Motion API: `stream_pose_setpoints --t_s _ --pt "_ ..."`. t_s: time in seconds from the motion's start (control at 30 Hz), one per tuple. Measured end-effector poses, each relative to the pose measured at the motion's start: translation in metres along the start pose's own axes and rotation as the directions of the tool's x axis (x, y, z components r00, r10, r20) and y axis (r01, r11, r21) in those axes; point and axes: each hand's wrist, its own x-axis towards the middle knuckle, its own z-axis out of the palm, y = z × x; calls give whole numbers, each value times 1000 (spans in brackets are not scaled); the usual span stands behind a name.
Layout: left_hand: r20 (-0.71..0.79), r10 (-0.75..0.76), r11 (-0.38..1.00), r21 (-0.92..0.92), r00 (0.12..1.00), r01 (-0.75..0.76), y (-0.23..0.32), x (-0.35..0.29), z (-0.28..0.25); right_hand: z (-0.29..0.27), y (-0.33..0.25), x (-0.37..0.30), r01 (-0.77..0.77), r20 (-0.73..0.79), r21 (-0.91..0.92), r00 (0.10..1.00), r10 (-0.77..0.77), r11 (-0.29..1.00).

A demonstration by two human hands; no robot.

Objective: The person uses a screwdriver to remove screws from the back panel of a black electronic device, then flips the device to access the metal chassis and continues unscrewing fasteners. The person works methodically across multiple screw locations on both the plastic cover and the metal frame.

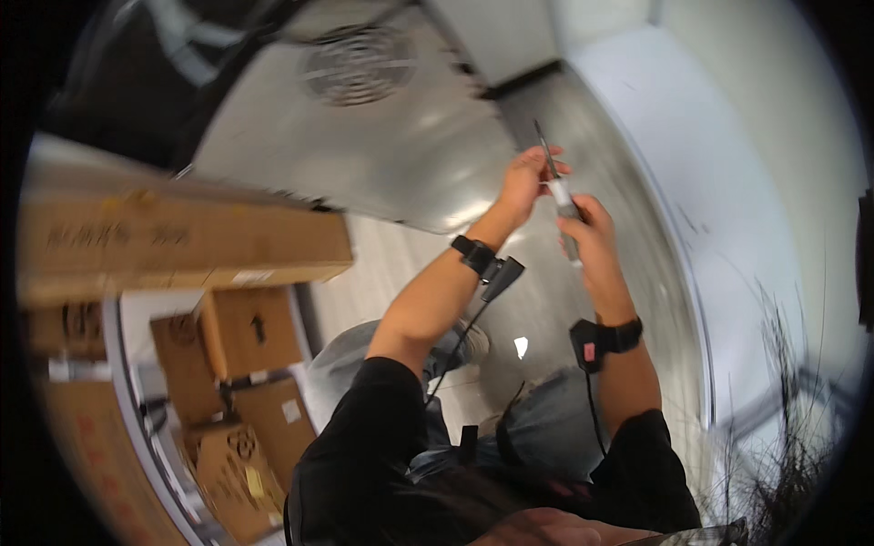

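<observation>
A screwdriver (pixel 570 227) with a grey and whitish handle and a long dark shaft points up and away from me. Around its handle my right hand (pixel 594 229) is closed, thumb lying along the side. My left hand (pixel 525 182) is closed at the base of the shaft, just above the handle, with fingertips meeting around the metal. Motion blur hides whether a small part sits between the left fingers. Each wrist carries a black strap; a small black device (pixel 587 346) with a cable is on the right one.
A metal panel (pixel 428 136) with a round slotted vent stands ahead on the left. Cardboard boxes (pixel 250 332) fill a shelf at my left, below a long carton (pixel 182 232). A white wall panel (pixel 665 118) runs along the right, near dark thin strands (pixel 783 437).
</observation>
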Motion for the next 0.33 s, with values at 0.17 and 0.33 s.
stream_pose_setpoints --t_s 0.17,0.33 --pt "-146 75 994 -72 986 -87 59 -72 -35 35 -6 -21 32 238 -144 971 3 989" --pt "-154 172 971 -140 973 -194 43 -96 -87 55 16 -22 103 324 -287 946 -4 953"
